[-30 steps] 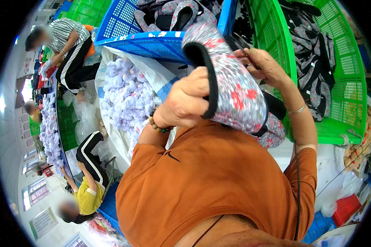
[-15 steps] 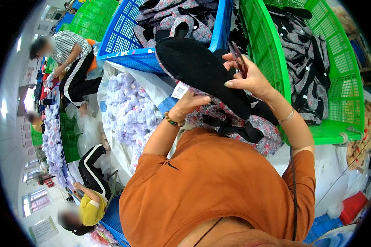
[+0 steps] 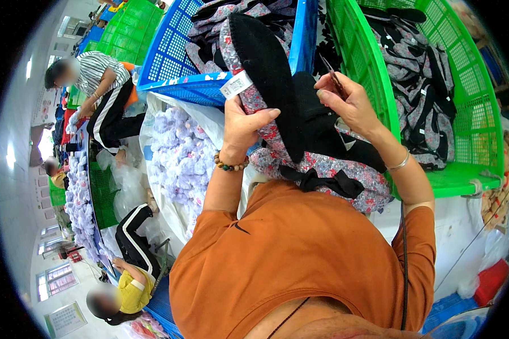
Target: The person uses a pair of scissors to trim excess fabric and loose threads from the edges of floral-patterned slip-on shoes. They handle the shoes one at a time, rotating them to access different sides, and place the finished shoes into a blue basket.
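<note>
My left hand grips a slipper with a black sole and a grey-and-red floral side, thumb pressed on the sole. The slipper stands tilted, its black underside turned to the right. A white tag sticks out from its side just above my fingers. To the right, my right hand is closed round small dark scissors, blades pointing up and away, apart from the slipper. Below both hands lies more floral slipper fabric with a black bow, against my front. Black material between the hands is partly hidden.
A blue crate holding floral slippers is straight ahead. At the right, a green crate holds more. A white sack with fluffy lilac items stands at my left. Beyond it two people sit working by a long table.
My left hand has turned the slipper more upright, bringing its floral side and tag into fuller view. My right hand with the scissors has shifted slightly right, away from the sole.
</note>
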Motion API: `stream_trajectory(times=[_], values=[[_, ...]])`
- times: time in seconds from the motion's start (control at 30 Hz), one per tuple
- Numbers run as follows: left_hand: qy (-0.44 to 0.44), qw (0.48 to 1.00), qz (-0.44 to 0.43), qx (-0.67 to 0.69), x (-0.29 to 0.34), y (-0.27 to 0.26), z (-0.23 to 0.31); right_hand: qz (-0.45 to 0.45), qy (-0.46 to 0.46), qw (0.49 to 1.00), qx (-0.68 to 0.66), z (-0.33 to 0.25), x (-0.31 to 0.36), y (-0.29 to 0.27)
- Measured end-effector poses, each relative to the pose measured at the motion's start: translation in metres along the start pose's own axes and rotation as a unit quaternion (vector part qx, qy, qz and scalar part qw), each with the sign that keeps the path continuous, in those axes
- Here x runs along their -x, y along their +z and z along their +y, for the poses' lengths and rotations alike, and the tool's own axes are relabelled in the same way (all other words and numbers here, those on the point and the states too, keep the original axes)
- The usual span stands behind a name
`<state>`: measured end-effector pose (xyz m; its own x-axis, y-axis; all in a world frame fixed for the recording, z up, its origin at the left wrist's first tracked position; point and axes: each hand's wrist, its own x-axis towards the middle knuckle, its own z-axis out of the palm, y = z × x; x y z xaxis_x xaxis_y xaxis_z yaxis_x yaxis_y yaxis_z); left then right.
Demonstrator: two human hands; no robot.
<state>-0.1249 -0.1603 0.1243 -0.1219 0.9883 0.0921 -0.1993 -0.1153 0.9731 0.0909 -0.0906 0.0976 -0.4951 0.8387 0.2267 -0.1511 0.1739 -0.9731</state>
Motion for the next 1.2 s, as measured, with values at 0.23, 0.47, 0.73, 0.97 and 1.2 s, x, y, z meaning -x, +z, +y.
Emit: stream_trajectory(times=[0.23, 0.47, 0.73, 0.97, 1.2], values=[[0.007, 0.993, -0.051, -0.106, -0.01, -0.003, 0.025, 0.002, -0.088, 0.989, 0.121, -0.018, 0.002, -0.012], [-0.145, 0.981, -0.129, 0.008, -0.002, -0.008, 0.015, 0.027, -0.21, 0.94, 0.268, -0.028, 0.005, -0.007], [-0.193, 0.97, -0.121, 0.086, 0.001, -0.005, -0.004, 0.052, -0.238, 0.893, 0.378, -0.022, 0.004, -0.002], [-0.203, 0.971, -0.115, 0.049, 0.001, -0.001, -0.006, 0.038, -0.235, 0.876, 0.42, -0.025, 0.006, -0.001], [-0.202, 0.969, -0.099, 0.104, 0.0, -0.007, -0.011, 0.087, -0.143, 0.886, 0.433, -0.019, 0.004, -0.001]])
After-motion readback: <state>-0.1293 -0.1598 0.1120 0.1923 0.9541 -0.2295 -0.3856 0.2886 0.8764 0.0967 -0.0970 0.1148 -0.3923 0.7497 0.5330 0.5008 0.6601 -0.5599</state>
